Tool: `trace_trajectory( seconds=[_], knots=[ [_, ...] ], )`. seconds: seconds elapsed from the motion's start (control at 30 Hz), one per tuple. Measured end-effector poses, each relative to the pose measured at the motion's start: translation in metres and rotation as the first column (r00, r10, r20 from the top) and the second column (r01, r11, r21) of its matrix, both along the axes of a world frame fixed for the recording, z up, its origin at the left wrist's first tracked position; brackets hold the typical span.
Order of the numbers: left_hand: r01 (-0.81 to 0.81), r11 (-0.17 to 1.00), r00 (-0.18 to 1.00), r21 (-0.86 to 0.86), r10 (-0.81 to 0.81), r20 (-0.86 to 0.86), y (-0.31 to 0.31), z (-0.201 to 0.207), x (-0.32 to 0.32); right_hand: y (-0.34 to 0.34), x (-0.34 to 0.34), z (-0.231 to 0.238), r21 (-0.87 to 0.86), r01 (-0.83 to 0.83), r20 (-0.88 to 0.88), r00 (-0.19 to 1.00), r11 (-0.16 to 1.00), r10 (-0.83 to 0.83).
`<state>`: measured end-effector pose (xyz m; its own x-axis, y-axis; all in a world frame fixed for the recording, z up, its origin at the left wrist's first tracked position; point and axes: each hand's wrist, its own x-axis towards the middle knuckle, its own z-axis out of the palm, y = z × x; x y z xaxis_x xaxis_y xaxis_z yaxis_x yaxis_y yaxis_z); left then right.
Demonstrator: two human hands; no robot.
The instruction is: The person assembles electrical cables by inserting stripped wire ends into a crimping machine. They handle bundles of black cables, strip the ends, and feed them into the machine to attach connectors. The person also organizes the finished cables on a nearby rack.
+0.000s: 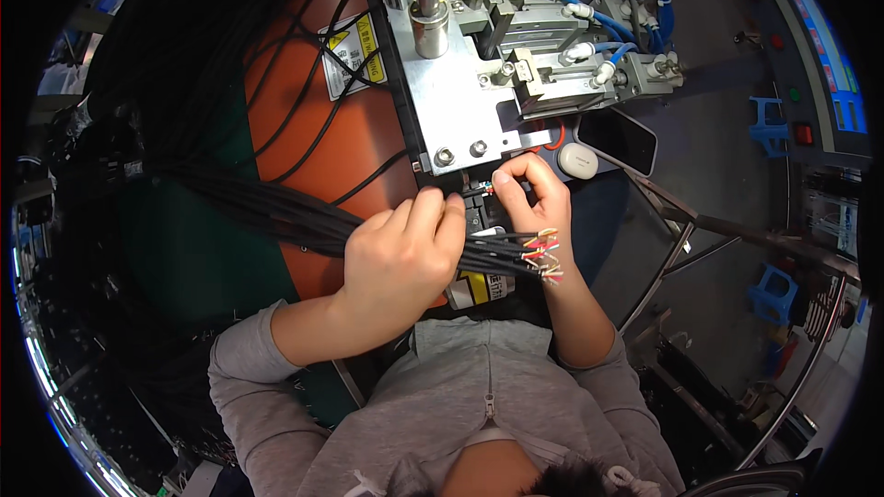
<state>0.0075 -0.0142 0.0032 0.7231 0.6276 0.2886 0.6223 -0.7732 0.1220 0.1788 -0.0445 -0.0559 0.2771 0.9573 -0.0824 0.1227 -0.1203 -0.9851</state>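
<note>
The left grip is closed round a bundle of thin black cables, the right grip seemingly pinches the multicoloured wire ends of a single black cable near the silver metal machine plate, probably mid-step, the bundle apparently remaining.

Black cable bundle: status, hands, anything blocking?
Left hand gripping black cable bundle, coloured wire ends exposed. Right hand at small coloured wires. Silver metal machine plate close beyond; nothing visibly blocking.
</note>
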Motion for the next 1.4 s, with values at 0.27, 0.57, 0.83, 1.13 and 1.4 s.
trace_trajectory(
  seconds=[0.27,0.57,0.83,1.13,1.4],
  knots=[
    [0.033,0.999,0.999,-0.041,-0.033,0.009,0.002,-0.006,-0.006,-0.011,0.040,0.001,0.530,-0.313,-0.146,0.882,0.788,0.449],
    [0.158,0.987,0.907,-0.033,-0.132,0.400,0.010,0.011,-0.001,-0.009,0.018,0.023,0.358,-0.162,-0.198,0.949,0.919,0.245],
    [0.179,0.979,0.869,-0.092,-0.114,0.481,0.011,0.004,-0.001,-0.002,-0.009,0.029,0.572,0.008,0.073,0.995,0.820,-0.061],
    [0.204,0.973,0.876,-0.111,-0.131,0.464,0.012,0.003,0.001,-0.001,-0.002,0.035,0.319,-0.049,-0.427,0.884,0.946,0.189],
    [0.177,0.976,0.917,-0.123,-0.118,0.382,0.009,0.004,-0.002,-0.003,-0.007,0.038,0.548,-0.074,0.338,0.931,0.833,-0.140]
  ],
)
